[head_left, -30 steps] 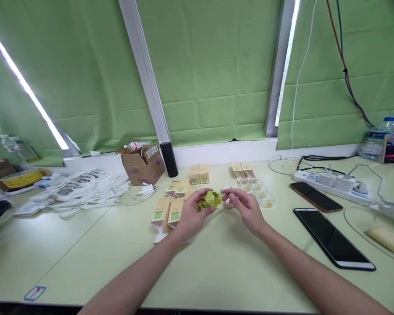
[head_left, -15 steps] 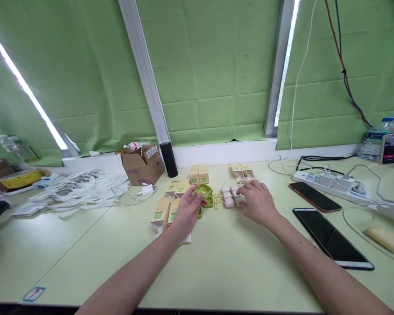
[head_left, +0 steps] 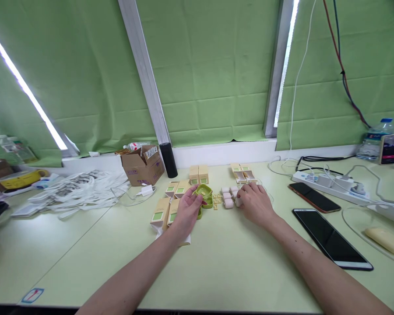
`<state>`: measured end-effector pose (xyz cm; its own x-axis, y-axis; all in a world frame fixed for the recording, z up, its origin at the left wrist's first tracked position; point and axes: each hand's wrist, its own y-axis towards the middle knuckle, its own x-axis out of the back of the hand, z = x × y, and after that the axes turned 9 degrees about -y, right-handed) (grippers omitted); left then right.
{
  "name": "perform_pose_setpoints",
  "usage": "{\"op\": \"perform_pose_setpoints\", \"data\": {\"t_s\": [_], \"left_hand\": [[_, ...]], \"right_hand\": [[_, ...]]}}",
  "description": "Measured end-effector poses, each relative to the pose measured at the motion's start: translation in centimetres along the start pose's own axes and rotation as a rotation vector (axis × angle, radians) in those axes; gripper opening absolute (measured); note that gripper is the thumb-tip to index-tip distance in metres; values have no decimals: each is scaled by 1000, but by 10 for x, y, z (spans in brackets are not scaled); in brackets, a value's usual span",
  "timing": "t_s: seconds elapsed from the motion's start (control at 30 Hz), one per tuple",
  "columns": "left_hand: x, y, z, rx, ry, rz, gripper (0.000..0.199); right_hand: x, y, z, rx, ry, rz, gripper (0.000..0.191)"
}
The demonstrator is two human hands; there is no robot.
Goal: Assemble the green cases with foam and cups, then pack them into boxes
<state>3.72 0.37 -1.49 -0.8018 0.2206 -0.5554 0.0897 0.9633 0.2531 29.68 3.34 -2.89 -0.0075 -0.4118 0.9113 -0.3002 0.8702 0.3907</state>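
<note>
My left hand (head_left: 188, 211) is closed on the edge of a green rounded plastic case (head_left: 203, 190). Beneath it more green cases (head_left: 208, 203) sit on the table, partly covered. To the right lie several small yellow square pieces (head_left: 216, 201), then pale rounded blocks (head_left: 228, 203) in rows. My right hand (head_left: 256, 204) reaches over the right row, its curled fingers on a white rounded block (head_left: 238, 201) that they partly hide. Cardboard boxes with green labels (head_left: 160, 211) stand beside and behind my left hand.
Two more small boxes (head_left: 243, 172) stand behind my right hand. A brown carton (head_left: 142, 166) and a black cylinder (head_left: 168, 160) are at the back. White straps (head_left: 82, 190) pile up at left. Phones (head_left: 331, 238) and a power strip (head_left: 335, 186) lie at right.
My right hand has shifted slightly left and its fingers have come down closer on the white block. My left hand keeps the green case in about the same place.
</note>
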Motion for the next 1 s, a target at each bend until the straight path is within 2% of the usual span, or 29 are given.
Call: {"op": "perform_pose_setpoints", "data": {"t_s": [0.07, 0.17, 0.3, 0.4, 0.6, 0.77, 1.0], "left_hand": [[0, 0, 0, 2, 7, -15, 60], [1, 0, 0, -3, 20, -35, 62], [0, 1, 1, -28, 52, -40, 61], [-1, 1, 1, -27, 55, -48, 62], [0, 1, 3, -5, 54, -57, 65], [1, 1, 5, -7, 109, -20, 67], [3, 2, 8, -4, 195, 16, 66]], "right_hand": [[2, 1, -2, -51, 181, -52, 23], [8, 4, -2, -169, 694, -120, 19], [19, 5, 10, -220, 1505, -57, 39], [25, 1, 23, -262, 1825, -36, 45], [31, -8, 41, -222, 1990, 82, 45], [31, -10, 44, -226, 2023, 44, 51], [33, -12, 46, -176, 1951, 3, 46]]}}
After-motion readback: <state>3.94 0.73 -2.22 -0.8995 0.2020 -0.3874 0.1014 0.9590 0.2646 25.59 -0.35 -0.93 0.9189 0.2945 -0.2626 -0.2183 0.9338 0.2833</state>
